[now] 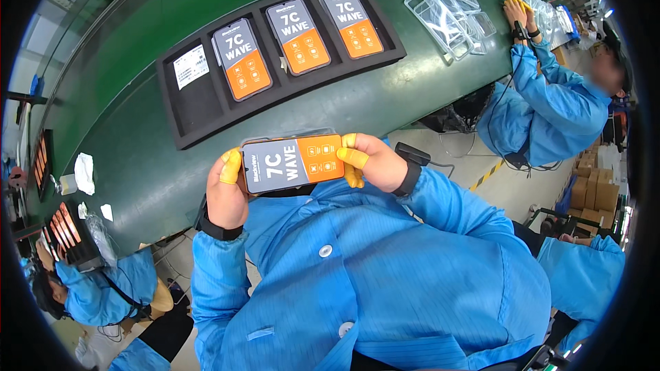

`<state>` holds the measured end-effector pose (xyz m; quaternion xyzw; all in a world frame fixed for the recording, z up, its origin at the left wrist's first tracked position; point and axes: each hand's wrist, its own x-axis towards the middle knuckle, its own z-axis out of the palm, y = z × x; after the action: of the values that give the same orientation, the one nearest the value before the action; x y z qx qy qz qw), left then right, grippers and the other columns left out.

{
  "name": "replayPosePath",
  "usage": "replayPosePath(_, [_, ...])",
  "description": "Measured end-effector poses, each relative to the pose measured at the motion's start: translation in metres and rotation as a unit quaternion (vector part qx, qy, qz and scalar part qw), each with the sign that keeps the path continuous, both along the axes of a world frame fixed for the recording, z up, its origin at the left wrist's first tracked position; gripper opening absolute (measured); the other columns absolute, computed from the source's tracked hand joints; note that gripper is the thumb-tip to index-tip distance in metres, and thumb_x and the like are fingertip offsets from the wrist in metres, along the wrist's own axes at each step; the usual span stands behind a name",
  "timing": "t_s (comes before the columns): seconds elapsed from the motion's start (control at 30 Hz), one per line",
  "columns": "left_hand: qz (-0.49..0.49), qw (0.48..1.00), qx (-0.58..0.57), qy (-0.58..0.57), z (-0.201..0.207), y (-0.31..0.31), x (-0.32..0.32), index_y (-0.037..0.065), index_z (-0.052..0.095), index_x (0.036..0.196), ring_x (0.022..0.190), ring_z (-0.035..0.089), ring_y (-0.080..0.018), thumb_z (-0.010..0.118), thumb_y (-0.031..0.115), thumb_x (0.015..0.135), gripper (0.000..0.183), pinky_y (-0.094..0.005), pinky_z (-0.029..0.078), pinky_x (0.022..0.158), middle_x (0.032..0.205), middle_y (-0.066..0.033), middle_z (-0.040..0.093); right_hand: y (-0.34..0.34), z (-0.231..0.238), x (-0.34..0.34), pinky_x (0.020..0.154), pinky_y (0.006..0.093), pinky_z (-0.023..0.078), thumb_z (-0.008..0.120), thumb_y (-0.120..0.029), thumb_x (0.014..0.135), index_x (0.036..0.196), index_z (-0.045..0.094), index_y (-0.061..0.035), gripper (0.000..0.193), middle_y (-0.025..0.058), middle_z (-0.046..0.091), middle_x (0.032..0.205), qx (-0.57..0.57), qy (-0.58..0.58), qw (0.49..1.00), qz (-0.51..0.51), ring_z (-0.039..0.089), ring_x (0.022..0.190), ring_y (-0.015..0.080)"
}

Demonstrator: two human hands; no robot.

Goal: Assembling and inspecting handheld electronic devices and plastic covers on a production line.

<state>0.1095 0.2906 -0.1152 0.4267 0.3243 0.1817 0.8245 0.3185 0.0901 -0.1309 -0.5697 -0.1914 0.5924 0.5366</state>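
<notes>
Both my hands hold a smartphone (292, 163) sideways in front of my chest, its face, covered in grey and orange, turned up. My left hand (227, 192) grips the left end, and my right hand (377, 159) the right end; yellow finger cots cover several fingertips. A clear plastic edge shows along the phone's far side; I cannot tell how it sits on the phone. Beyond my hands lies a black tray (289, 98) with compartments. Three similar phones, a left one (242, 60), a middle one (298, 36) and a right one (351, 24), lie in it. The leftmost compartment holds a white printed label (190, 67).
Clear plastic cases (450, 17) lie piled on the green bench (330, 99), right of the tray. A co-worker (550, 96) in blue handles clear plastic farther right. At the left stand another tray of phones (65, 230) and crumpled white paper (84, 173); another person (110, 285) sits there.
</notes>
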Motion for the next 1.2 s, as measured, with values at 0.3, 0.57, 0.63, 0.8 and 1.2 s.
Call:
replayPosePath(0.3, [0.019, 0.997, 0.071, -0.004, -0.010, 0.001, -0.004, 0.000, 0.059, 0.121, 0.094, 0.067, -0.0158, 0.051, 0.023, 0.103, 0.030, -0.0296, 0.055, 0.083, 0.108, -0.0074, 0.067, 0.002, -0.001, -0.002, 0.046, 0.0259, 0.042, 0.051, -0.022, 0.103, 0.096, 0.058, -0.0065, 0.019, 0.0039, 0.059, 0.062, -0.021, -0.012, 1.000, -0.008, 0.054, 0.050, 0.0117])
replayPosePath(0.57, [0.020, 0.996, 0.086, 0.023, -0.013, 0.003, -0.009, 0.002, 0.062, 0.120, 0.085, 0.064, -0.0112, 0.055, 0.025, 0.102, 0.030, -0.0247, 0.051, 0.074, 0.101, -0.0035, 0.067, 0.003, -0.001, -0.003, 0.047, 0.0252, 0.042, 0.051, -0.024, 0.103, 0.095, 0.059, -0.0063, 0.021, 0.0029, 0.059, 0.062, -0.024, -0.037, 0.999, -0.001, 0.054, 0.051, 0.0102])
replayPosePath(0.63, [0.015, 0.996, 0.087, 0.026, -0.013, 0.003, -0.011, 0.002, 0.062, 0.120, 0.084, 0.063, -0.0109, 0.055, 0.025, 0.102, 0.030, -0.0241, 0.050, 0.072, 0.101, -0.0032, 0.067, 0.005, 0.001, -0.004, 0.047, 0.0250, 0.042, 0.051, -0.024, 0.103, 0.096, 0.059, -0.0060, 0.021, 0.0026, 0.058, 0.062, -0.029, -0.036, 0.999, -0.007, 0.054, 0.051, 0.0100])
replayPosePath(0.8, [-0.004, 0.990, 0.140, 0.037, -0.020, 0.007, -0.019, 0.001, 0.062, 0.118, 0.081, 0.062, -0.0102, 0.054, 0.026, 0.102, 0.031, -0.0229, 0.049, 0.069, 0.100, -0.0026, 0.067, 0.006, 0.005, -0.008, 0.047, 0.0244, 0.042, 0.052, -0.024, 0.103, 0.101, 0.061, -0.0044, 0.022, 0.0021, 0.059, 0.064, -0.049, -0.041, 0.998, -0.027, 0.054, 0.051, 0.0094])
replayPosePath(1.2, [-0.116, 0.984, 0.125, 0.048, 0.004, -0.008, -0.006, 0.002, 0.044, 0.136, 0.100, 0.066, -0.0162, 0.058, 0.007, 0.095, 0.043, -0.0267, 0.057, 0.073, 0.119, -0.0085, 0.063, 0.009, 0.003, -0.016, 0.044, 0.0246, 0.044, 0.063, -0.017, 0.097, 0.111, 0.056, 0.0010, 0.023, 0.0054, 0.063, 0.073, -0.071, -0.081, 0.986, -0.124, 0.058, 0.052, 0.0096])
